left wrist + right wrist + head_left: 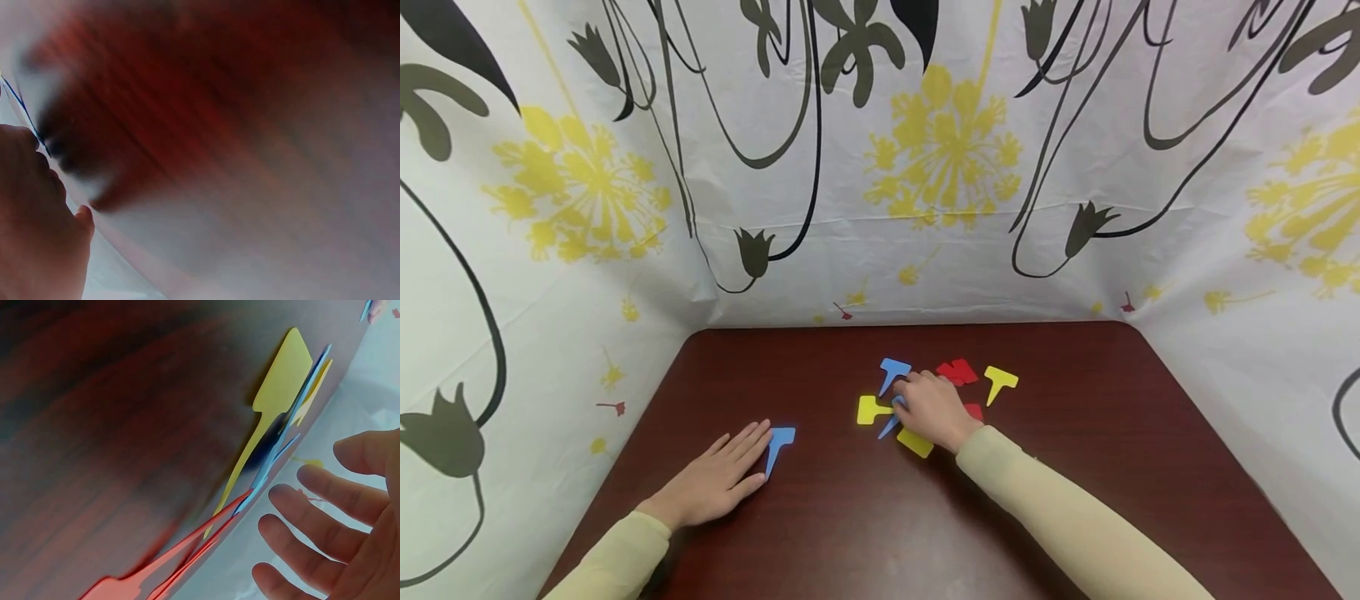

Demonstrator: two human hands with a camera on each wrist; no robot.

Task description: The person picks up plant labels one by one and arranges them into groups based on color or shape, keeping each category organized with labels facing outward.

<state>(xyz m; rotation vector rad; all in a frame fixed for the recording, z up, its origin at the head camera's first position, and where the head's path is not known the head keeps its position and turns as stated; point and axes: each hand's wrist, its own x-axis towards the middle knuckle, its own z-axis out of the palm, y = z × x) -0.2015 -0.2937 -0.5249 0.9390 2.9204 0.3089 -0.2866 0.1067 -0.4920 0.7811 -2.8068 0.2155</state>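
My left hand (715, 479) lies flat on the table, fingers straight, its fingertips beside a blue T-shaped plant label (782, 437); the left wrist view shows this hand (37, 225) from the side. Farther right, my right hand (936, 410) hovers over a loose group of similar labels. Around it lie a yellow label (868, 410), a blue label (890, 425), a second yellow label (916, 443) and a red label (973, 412), partly hidden by the hand. In the right wrist view its fingers (337, 534) are spread and slightly bent, apart from the labels, holding nothing.
Behind the right hand lie another blue label (895, 367), overlapping red labels (958, 372) and, to the right, a yellow label (1000, 377). All are on a dark red-brown table (820, 542). White patterned cloth (865, 275) hangs along its back and sides.
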